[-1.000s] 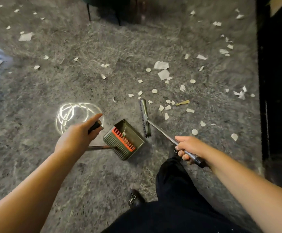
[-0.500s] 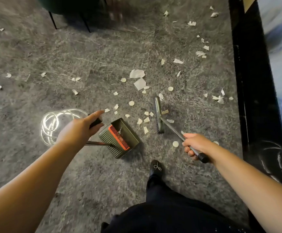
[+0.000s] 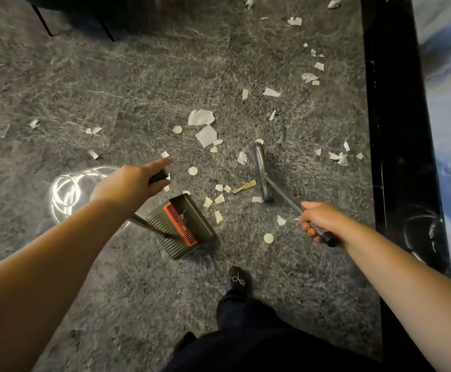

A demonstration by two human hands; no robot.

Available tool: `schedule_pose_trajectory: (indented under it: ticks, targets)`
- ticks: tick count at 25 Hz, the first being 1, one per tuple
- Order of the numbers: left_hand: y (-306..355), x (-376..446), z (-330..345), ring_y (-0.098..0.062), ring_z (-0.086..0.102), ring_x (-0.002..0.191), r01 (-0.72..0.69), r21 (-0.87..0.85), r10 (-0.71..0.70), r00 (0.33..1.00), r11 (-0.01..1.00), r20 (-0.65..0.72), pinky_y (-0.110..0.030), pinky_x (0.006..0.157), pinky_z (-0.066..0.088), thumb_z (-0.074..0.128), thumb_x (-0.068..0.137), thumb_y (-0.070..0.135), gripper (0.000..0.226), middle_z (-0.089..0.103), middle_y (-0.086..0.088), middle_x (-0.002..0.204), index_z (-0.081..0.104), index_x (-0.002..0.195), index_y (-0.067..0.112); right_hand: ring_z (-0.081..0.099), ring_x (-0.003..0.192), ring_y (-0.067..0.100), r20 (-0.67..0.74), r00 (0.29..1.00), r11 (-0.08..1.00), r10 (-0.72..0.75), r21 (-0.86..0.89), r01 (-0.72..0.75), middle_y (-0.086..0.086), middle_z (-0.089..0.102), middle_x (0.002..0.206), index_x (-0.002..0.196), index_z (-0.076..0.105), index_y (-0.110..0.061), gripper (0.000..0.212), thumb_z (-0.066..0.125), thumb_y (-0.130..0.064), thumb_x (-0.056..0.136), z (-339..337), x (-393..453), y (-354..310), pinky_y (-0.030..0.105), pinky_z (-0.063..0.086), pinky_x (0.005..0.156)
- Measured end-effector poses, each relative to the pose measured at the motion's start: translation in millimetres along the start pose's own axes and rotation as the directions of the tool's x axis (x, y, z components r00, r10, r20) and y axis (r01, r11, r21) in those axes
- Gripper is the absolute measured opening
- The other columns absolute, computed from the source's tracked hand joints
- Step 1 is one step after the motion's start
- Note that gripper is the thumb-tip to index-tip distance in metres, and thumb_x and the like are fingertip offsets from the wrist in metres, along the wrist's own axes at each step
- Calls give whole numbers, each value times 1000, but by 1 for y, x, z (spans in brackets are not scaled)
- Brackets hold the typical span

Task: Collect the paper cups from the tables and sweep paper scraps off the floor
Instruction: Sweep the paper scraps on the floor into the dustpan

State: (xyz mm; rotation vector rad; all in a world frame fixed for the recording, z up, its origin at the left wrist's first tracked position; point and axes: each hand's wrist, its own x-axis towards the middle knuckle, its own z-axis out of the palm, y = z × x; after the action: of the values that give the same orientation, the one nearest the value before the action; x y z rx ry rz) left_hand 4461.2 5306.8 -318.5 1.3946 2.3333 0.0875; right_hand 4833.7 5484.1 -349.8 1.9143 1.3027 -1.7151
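Observation:
My left hand [image 3: 130, 182] grips the black top of a long dustpan handle, index finger stretched along it. The olive dustpan [image 3: 182, 226] with its red comb sits on the grey floor below that hand, its mouth facing right. My right hand [image 3: 318, 220] grips the metal broom handle near its black end. The broom head [image 3: 262, 170] rests on the floor to the right of the pan. Several white paper scraps [image 3: 205, 135] lie scattered ahead and between pan and broom, with a tan scrap [image 3: 244, 187] close to the bristles. No paper cups are in view.
A glossy black band [image 3: 396, 130] runs along the right side of the floor. Dark chair legs [image 3: 43, 21] stand at the top left. A bright ring-shaped light reflection [image 3: 68, 189] shines on the floor left of the pan. My black shoe [image 3: 237, 281] is below the pan.
The broom head has shifted to the right, away from the dustpan, and now has scraps lying between it and the pan. Both hands keep their grips.

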Motion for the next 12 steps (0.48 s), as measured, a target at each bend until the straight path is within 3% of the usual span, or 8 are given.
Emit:
schedule_pose_trajectory:
  ticks: [3,7,12]
  targets:
    - [2,13,-4,-29,65,73,-25,23,25,999,999,22,-40,62,55,52,90,58,52,69,-5,88,32,138,59,41,30,9,-25,1000,999,15,-41,-16,8,48,59,149,24,-14,62,42,1,92,3,15,-15,15,33,33]
    - [-8,22,-15,-24,63,68,-16,59,16,1000,998,-6,-32,53,48,48,88,62,52,69,-1,87,31,137,59,40,33,10,-2,1000,997,16,-81,-16,8,45,58,138,36,-1,48,41,4,91,25,31,-30,16,33,33]
    - [-20,27,-20,-27,64,73,-43,4,42,999,999,15,-39,61,56,52,91,55,52,67,-4,85,33,139,55,40,29,7,67,996,995,58,-81,-53,6,45,59,148,27,-11,60,40,3,91,81,32,-32,14,33,33]
